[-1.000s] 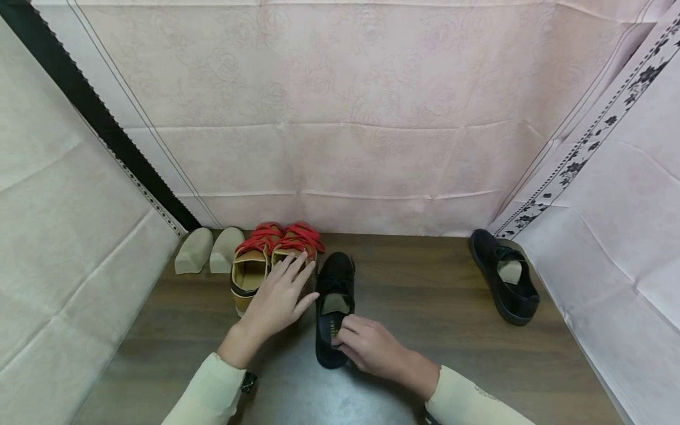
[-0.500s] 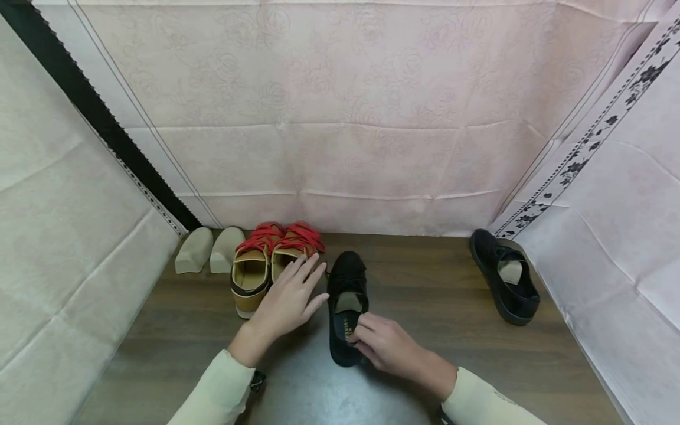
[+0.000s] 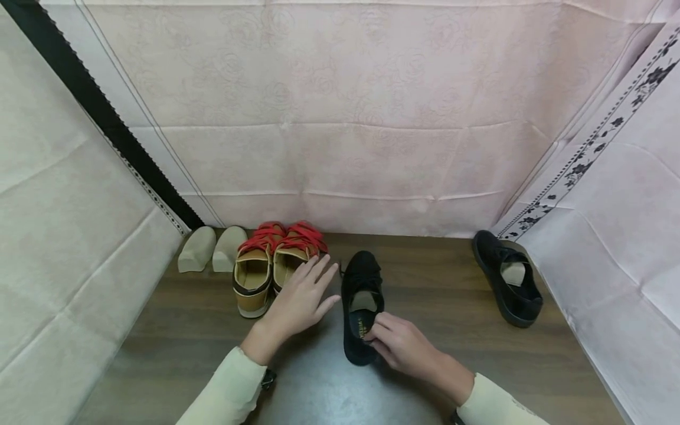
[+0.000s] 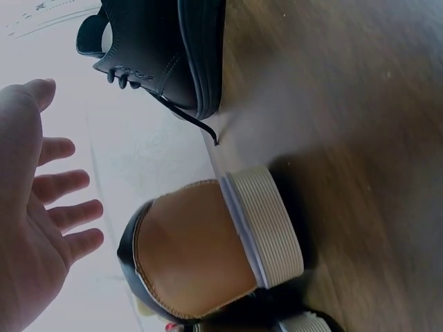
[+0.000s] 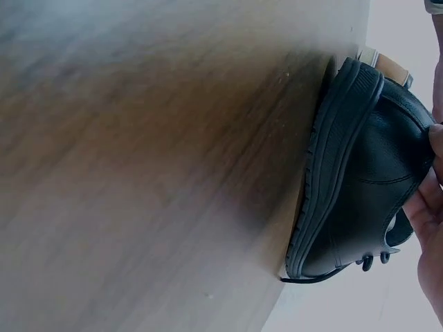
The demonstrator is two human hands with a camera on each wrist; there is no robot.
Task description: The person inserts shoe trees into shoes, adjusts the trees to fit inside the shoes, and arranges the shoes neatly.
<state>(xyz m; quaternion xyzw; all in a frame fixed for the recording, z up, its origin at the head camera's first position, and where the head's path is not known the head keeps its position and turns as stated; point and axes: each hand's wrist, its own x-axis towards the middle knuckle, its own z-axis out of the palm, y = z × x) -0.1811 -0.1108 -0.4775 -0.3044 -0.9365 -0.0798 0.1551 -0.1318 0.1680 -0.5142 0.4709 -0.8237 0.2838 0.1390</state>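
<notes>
My right hand [image 3: 401,345] pinches the side of a black lace-up shoe [image 3: 363,274] near its heel; the right wrist view shows thumb and fingers on the collar of that black shoe [image 5: 374,180]. A pale insert sits inside the shoe, and its toe points toward the wall. My left hand [image 3: 297,301] hovers with fingers spread over the right one of two tan shoes [image 3: 252,277] with red laces, hiding part of it. In the left wrist view the left hand [image 4: 41,200] holds nothing, apart from the tan shoe heel [image 4: 197,252] and the black shoe [image 4: 156,48].
Two pale shoe inserts [image 3: 198,249] stand at the left against the wall. Another black shoe [image 3: 507,277], also with a pale insert, lies angled by the right wall. Pale patterned sheets [image 3: 340,118] cover the walls around the wood-look floor [image 3: 435,283].
The right hand has moved the black shoe to the right, away from the tan pair. The left hand has drifted right too, fingers still spread. The view has shifted slightly.
</notes>
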